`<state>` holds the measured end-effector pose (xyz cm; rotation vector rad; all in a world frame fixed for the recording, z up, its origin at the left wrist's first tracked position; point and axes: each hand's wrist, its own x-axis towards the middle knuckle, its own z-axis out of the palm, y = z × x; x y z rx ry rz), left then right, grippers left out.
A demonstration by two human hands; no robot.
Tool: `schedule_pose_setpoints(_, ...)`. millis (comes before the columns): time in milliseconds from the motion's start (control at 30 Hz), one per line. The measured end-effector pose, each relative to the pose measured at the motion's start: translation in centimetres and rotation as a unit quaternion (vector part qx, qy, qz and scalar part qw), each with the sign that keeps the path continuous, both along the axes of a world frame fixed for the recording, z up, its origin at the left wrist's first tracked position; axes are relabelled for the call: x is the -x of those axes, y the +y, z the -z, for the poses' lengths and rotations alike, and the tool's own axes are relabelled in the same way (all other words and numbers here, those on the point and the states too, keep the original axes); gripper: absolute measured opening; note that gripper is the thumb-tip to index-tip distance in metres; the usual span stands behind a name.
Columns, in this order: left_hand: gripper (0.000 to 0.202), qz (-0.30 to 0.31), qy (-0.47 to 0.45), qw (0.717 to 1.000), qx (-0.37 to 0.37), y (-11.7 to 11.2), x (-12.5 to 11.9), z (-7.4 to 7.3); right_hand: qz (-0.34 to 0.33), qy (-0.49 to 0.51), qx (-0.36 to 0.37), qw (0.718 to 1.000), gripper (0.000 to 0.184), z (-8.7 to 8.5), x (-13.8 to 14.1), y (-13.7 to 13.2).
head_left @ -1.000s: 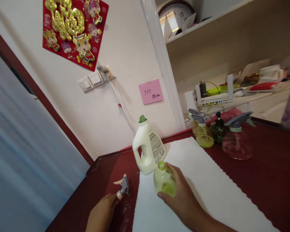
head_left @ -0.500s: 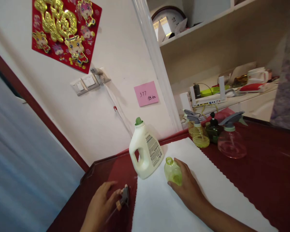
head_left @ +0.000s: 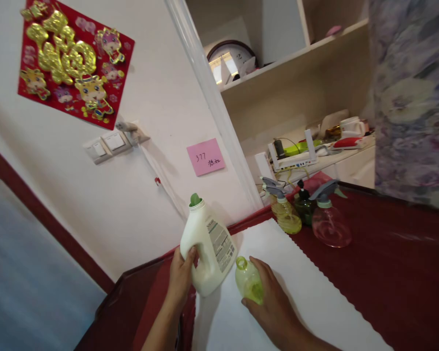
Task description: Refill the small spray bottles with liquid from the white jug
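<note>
My left hand (head_left: 180,275) grips the handle of a white detergent jug (head_left: 207,251) with a green cap, which is tilted a little on the white mat (head_left: 314,297). Right beside the jug, my right hand (head_left: 269,297) is wrapped round a small yellow-green bottle (head_left: 247,282) whose neck is open, with no top on it. The bottle stands upright on the mat and almost touches the jug.
At the back of the red table (head_left: 398,263) stand a yellow spray bottle (head_left: 284,214), a dark green pump bottle (head_left: 304,205) and a pink spray bottle (head_left: 328,222). A flowered cloth (head_left: 413,97) hangs at the right. Shelves with a router and clutter lie behind.
My left hand has left the spray-trigger top on the red table and taken hold of the jug's handle. The camera has swung left and up; the trigger top is out of view.
</note>
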<state>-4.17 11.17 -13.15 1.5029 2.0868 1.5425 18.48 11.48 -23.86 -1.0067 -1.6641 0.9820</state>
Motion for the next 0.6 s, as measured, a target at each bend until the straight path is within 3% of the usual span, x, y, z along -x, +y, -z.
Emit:
schedule_pose_setpoints(167,0.046,-0.019,0.023,1.0,-0.003,-0.3,0.4,-1.0,-0.003,0.004,0.025,1.0,0.082,-0.6,0.2,0.2)
schedule_pose_setpoints(333,0.047,-0.025,0.112,0.993,0.031,-3.6,1.6,-5.2,-0.004,0.009,0.025,1.0,0.082,-0.4,0.1,0.0)
schedule_pose_setpoints(467,0.052,-0.078,0.235,0.966,0.076,-7.6,1.8,-8.8,-0.017,0.011,0.029,0.999,0.082,-0.7,-0.1,-0.2)
schedule_pose_setpoints(600,0.068,-0.112,0.32,0.935,0.104,-11.2,1.4,-10.8,-0.011,0.013,0.02,1.0,0.079,-0.9,-0.2,-0.1)
